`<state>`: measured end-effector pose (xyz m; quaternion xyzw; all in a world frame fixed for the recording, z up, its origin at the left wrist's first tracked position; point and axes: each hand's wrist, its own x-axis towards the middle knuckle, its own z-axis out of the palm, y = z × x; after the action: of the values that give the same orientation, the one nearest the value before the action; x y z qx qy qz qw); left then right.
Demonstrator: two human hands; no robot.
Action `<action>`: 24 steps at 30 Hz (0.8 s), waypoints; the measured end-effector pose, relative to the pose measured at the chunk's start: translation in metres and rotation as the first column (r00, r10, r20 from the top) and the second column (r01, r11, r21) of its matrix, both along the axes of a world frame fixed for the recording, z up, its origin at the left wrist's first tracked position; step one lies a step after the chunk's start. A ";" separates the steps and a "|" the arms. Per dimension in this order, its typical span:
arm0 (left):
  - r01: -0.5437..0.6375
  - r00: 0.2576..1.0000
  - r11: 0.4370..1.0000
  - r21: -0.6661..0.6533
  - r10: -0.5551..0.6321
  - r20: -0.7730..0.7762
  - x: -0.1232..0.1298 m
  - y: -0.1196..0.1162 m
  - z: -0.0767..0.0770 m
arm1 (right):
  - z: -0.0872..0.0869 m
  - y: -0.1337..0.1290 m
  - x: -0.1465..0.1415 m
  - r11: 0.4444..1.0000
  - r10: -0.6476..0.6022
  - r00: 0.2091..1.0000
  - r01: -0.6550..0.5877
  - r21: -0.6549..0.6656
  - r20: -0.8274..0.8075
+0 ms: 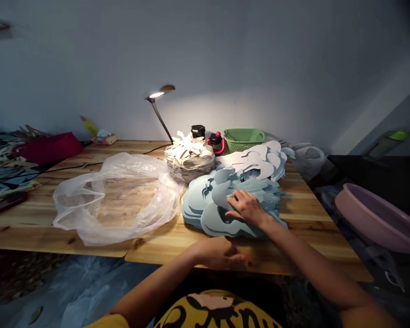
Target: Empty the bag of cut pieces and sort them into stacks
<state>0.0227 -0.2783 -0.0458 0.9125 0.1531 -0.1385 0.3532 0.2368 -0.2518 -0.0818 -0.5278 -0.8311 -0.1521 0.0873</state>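
Observation:
A heap of light blue flat cut-out pieces (205, 200) with curved outlines, perhaps foam or card, lies on the wooden table in front of me. On top of it rests my right hand (248, 207), thumb and fingers apart, fingertips touching the upper pieces. My left hand (218, 253) is at the table's front edge, just below the heap. Its fingers are curled in, and whatever may be inside them is hidden. Behind the blue heap lies a pile of white cut-out pieces (259, 159) of similar shape.
An open clear plastic bag (89, 228) spreads over the table's left part. A bag of cream strips (190, 159) stands beneath a lit desk lamp (161, 116). Behind are a green basket (244, 138) and a black-and-pink bottle (216, 142). A pink basin (372, 218) is at right.

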 end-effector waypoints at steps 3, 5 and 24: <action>0.227 0.951 0.942 -0.246 -0.160 0.265 -0.012 0.003 0.037 | -0.017 -0.019 -0.001 0.993 -0.042 0.996 0.050 0.110 -0.076; 0.139 0.879 0.974 -0.178 -0.039 0.475 -0.016 0.016 0.045 | -0.030 -0.028 -0.003 0.988 -0.056 0.991 0.072 0.136 -0.120; -0.984 0.076 0.171 -0.041 0.627 0.775 -0.082 0.295 0.055 | -0.060 -0.041 -0.009 0.983 -0.021 0.961 0.070 0.167 -0.276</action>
<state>-0.0592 0.0167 0.0087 0.6750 0.5574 0.4638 0.1361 0.2275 -0.2931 -0.1417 -0.5530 -0.7821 -0.1524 0.2435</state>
